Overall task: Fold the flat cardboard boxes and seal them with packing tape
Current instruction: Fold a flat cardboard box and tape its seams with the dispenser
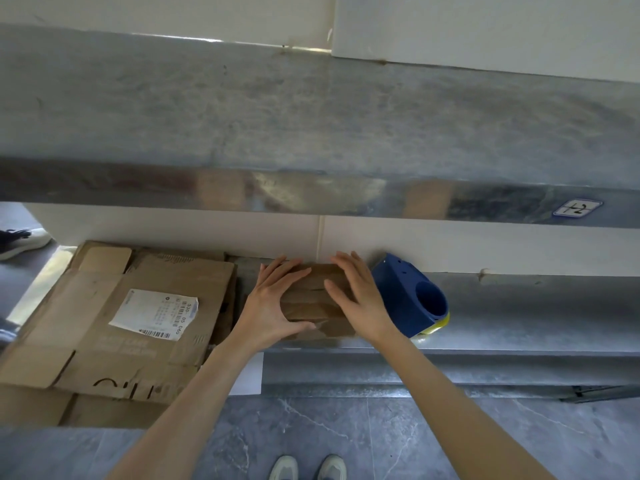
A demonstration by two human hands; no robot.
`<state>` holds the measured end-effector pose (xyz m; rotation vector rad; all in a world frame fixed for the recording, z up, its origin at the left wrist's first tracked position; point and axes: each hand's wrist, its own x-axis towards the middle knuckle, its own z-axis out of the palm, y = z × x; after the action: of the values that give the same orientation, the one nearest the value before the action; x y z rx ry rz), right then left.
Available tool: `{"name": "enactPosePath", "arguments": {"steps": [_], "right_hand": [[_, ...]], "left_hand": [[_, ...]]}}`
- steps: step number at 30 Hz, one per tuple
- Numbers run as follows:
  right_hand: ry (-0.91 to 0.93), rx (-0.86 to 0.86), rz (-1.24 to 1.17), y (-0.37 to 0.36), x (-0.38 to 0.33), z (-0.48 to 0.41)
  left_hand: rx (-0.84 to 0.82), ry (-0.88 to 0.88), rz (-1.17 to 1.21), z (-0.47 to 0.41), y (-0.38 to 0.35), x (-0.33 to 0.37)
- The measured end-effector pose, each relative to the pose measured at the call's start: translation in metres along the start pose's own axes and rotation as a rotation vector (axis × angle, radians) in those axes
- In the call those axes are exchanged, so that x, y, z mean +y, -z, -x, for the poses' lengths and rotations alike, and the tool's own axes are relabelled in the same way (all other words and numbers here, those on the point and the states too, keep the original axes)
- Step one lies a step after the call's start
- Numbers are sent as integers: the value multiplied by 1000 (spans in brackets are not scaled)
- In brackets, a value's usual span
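While the left hand (273,306) and right hand (360,299) press flat on the small cardboard box (308,299) at lower centre, fingers straight and spread, gripping nothing, its flaps look folded down. Next, likely: one hand holds them while the other fetches the blue tape dispenser (405,296) just right.

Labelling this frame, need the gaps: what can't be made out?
Head view only.
Small box: top mostly covered by left hand and right hand; taped or not, unclear.
Blue tape dispenser: tape hidden by its own body.
Shipping label: print too blurred.
Flat cardboard stack: cut off by left edge.
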<state>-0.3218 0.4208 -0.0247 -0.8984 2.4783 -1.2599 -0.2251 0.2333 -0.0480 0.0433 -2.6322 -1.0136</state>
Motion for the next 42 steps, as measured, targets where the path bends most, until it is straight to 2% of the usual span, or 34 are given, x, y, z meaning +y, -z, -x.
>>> {"name": "enactPosePath", "arguments": {"steps": [7, 9, 13, 16, 20, 27, 35, 42], "right_hand": [[8, -1, -26, -2, 7, 1], [93, -38, 88, 2, 7, 1], [332, -209, 475, 13, 11, -1], [405, -313, 607, 18, 11, -5], [423, -418, 691, 25, 7, -9], [473, -485, 718, 28, 8, -12], [463, -430, 710, 23, 7, -12], [430, -417, 815, 21, 6, -11]], "left_hand": [[19, 9, 20, 1, -1, -1], [16, 11, 19, 1, -1, -1], [-41, -7, -20, 2, 2, -5], [-72, -15, -57, 2, 4, -6], [-76, -20, -62, 1, 5, -8], [-33, -11, -51, 1, 3, -3], [9, -7, -36, 1, -1, -2], [-18, 9, -92, 3, 1, -2]]}}
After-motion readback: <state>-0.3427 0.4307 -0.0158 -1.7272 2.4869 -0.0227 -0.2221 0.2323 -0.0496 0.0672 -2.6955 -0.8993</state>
